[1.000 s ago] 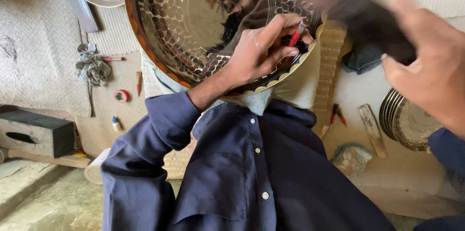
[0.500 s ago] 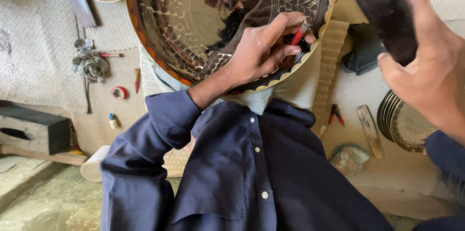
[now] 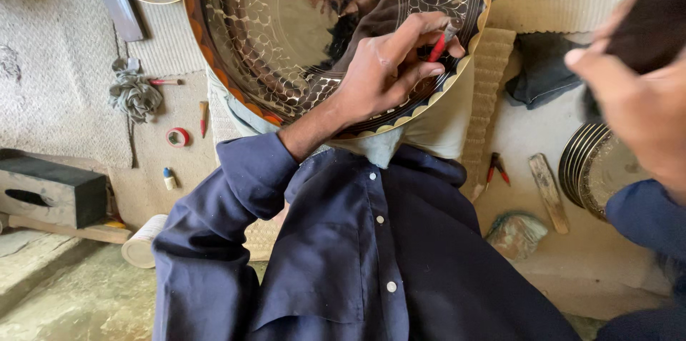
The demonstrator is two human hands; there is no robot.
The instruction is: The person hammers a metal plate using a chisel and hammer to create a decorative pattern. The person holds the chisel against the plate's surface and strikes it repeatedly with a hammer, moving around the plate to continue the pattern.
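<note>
A large shiny metal tray (image 3: pixel 286 48) with an engraved scale pattern and a scalloped brass rim rests on my lap, tilted toward me. My left hand (image 3: pixel 386 69) lies on its lower right rim and pinches a thin red-handled chisel (image 3: pixel 439 44), tip on the metal. My right hand (image 3: pixel 636 105) is raised at the right edge, blurred, gripping a dark hammer handle (image 3: pixel 654 19) above the tray. My dark blue shirt (image 3: pixel 371 255) fills the lower middle.
On the floor to the left lie a grey rag (image 3: pixel 132 94), a red tape roll (image 3: pixel 177 136), a small bottle (image 3: pixel 168 179) and a dark box (image 3: pixel 50 187). At right sit stacked metal plates (image 3: pixel 593 169), red pliers (image 3: pixel 496 169) and a wooden stick (image 3: pixel 549 193).
My right hand with the hammer has swung from upper middle out to the right edge and lower. The left hand keeps the chisel on the tray rim.
</note>
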